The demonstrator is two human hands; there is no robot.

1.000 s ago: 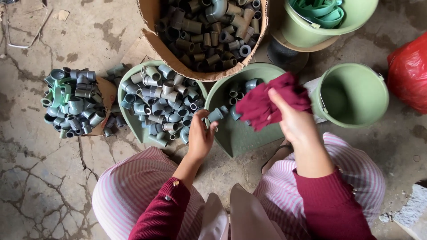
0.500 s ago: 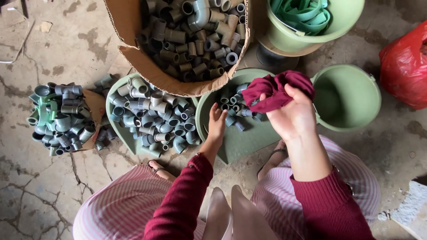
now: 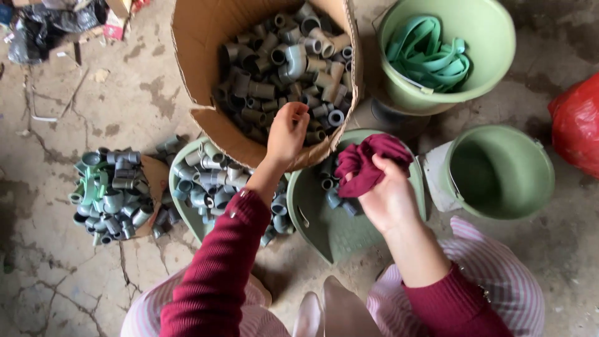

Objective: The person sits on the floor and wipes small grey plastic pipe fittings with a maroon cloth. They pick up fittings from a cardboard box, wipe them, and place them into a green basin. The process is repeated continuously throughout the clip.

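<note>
Two hands working apart: left hand (image 3: pixel 287 132) reaching forward over the box (image 3: pixel 193 75) rim, fingers curling down toward grey fittings (image 3: pixel 281 62) just ahead, nearer them than the right hand (image 3: pixel 390 196), bunching a red rag (image 3: pixel 368 162) above the basin (image 3: pixel 324 224).

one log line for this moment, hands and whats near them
left hand: over cardboard box of grey pipe fittings | right hand: holds dark red cloth above green basin
</note>
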